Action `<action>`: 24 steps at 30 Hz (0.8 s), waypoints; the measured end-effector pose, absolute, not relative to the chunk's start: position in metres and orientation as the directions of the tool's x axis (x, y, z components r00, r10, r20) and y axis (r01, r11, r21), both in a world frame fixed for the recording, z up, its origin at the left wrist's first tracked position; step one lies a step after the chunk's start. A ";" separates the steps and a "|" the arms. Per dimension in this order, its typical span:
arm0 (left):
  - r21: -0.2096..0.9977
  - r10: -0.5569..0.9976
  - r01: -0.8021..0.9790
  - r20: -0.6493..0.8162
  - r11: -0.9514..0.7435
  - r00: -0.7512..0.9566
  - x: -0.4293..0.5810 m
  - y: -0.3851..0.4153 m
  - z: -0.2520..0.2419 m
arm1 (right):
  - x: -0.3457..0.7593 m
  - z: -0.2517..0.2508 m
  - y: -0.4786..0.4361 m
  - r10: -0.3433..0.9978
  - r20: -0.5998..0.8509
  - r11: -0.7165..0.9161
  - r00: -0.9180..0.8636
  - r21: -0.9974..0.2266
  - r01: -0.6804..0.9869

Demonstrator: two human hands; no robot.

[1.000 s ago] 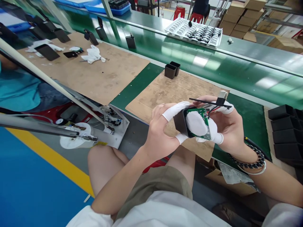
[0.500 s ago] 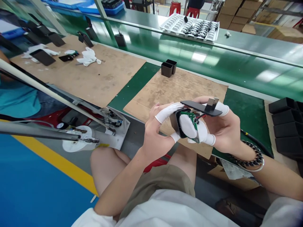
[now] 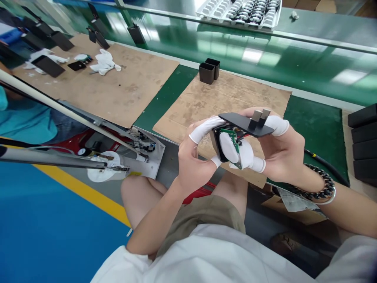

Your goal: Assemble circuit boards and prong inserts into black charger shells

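Note:
My left hand (image 3: 196,161), with white finger cots on its fingertips, is closed around a small black box-shaped housing (image 3: 217,143). My right hand (image 3: 284,153), also in finger cots, grips a green circuit board (image 3: 237,160) at the housing's open side. A white rounded piece (image 3: 228,146) covers much of the board's face. Above it, a flat black plate (image 3: 235,121) with two upright tabs rests against the right fingers. Thin red and dark wires run between plate and board. The housing's inside is mostly hidden.
Two black open boxes (image 3: 207,73) stand on the cardboard sheet (image 3: 235,92). Black housings are stacked at right (image 3: 365,135). Beyond the green conveyor (image 3: 176,43) sits a white tray of parts (image 3: 218,11). At left are a second cardboard sheet (image 3: 132,82), white gloves (image 3: 105,63) and a person's teal sleeve.
The view has tilted downward, so the tray sits higher in the frame. The black plate has turned slightly, showing both tabs. Both hands keep hold of their parts.

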State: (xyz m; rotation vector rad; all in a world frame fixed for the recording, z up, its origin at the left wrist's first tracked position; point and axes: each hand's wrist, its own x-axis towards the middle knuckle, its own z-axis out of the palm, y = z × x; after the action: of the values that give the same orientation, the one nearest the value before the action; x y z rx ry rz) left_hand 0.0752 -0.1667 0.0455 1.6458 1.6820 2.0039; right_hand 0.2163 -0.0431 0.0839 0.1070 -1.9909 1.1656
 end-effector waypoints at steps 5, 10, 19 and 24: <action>0.737 0.592 0.522 0.666 -0.429 -0.454 0.077 -0.164 0.042 | 0.216 0.081 -0.044 0.302 0.662 0.545 -0.686 -0.710 -0.446; 0.771 0.644 0.501 0.619 -0.392 -0.449 0.074 -0.160 0.035 | 0.211 0.076 -0.042 0.346 0.614 0.487 -0.709 -0.764 -0.423; 0.787 0.640 0.508 0.596 -0.349 -0.485 0.074 -0.162 0.029 | 0.207 0.072 -0.046 0.485 0.473 0.373 -0.736 -0.873 -0.314; 0.750 0.617 0.553 0.638 -0.362 -0.461 0.072 -0.163 0.026 | 0.207 0.071 -0.047 0.486 0.464 0.380 -0.740 -0.875 -0.300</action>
State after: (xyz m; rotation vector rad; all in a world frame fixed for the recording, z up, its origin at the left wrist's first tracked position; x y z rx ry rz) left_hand 0.0717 -0.1630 0.0259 1.6034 1.7449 1.9860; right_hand 0.2066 -0.0466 0.0709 -0.1608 -1.9403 1.4303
